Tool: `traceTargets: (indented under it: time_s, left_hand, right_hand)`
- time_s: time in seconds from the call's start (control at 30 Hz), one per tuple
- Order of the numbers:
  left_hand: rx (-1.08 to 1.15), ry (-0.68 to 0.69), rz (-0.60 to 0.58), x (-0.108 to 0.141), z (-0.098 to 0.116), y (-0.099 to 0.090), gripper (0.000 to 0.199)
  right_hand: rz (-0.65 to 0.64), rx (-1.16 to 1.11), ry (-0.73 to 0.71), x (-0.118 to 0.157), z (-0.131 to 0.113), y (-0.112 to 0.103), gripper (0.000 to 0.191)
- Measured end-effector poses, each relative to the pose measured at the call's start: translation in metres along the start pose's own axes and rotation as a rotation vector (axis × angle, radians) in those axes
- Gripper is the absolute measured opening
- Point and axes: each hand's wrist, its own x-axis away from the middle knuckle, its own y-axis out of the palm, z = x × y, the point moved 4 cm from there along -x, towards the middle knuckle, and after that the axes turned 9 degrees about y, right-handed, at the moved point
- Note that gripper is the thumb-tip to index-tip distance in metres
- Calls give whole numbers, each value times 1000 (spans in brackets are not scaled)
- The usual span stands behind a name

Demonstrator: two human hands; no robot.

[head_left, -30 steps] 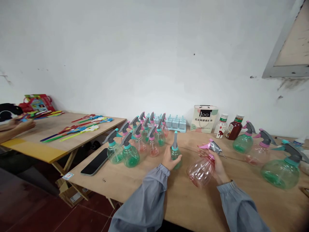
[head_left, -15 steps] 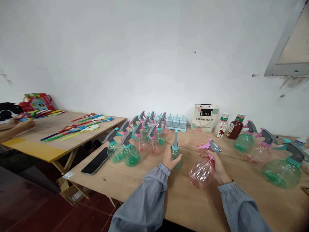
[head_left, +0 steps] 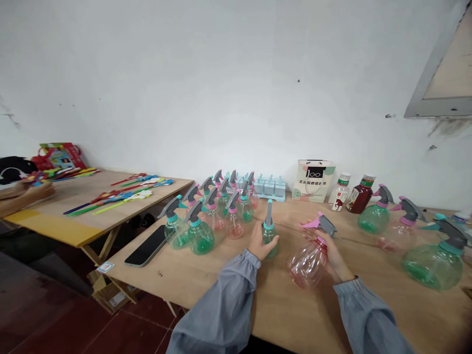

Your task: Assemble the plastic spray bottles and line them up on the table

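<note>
My left hand (head_left: 261, 241) is wrapped round a small green spray bottle (head_left: 272, 246) with a grey and turquoise head, upright on the wooden table. In my right hand (head_left: 336, 255) a clear pink spray bottle (head_left: 305, 265) is gripped at the neck and leans to one side; its trigger head is grey and pink. Whether its base touches the table I cannot tell. To the left of my left hand stand several green and pink spray bottles (head_left: 200, 237) in a cluster. More spray bottles, among them a large green one (head_left: 429, 265), stand at the right.
A black phone (head_left: 146, 247) lies at the table's (head_left: 206, 280) left edge. Along the wall are a light-blue mould tray (head_left: 271, 189), a paper bag (head_left: 313, 182) and two drink bottles (head_left: 341, 191). Another person's hands (head_left: 33, 191) hold something colourful at the left table (head_left: 83, 196).
Both hands keep their grips on the two spray bottles, which stay almost where they were. The view has shifted very slightly. The other person's hands have moved a little.
</note>
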Motion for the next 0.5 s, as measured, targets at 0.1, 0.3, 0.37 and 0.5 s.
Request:
traceTargets:
  time_s: [0.1,0.3,0.37,0.5]
  left_hand:
    - [-1,-12,8,0,0,0,42]
    - [-10,-15,9,0,-1,0,44]
    - [-14,-10,9,0,-1,0,43]
    - [-14,-8,3,0,-1,0,43]
  right_hand:
    - [17,10,11,1,0,0,47]
    - [14,26,26,0,0,-1,46]
    - [14,31,28,0,0,-1,45]
    - [4,26,19,2,-1,1,47]
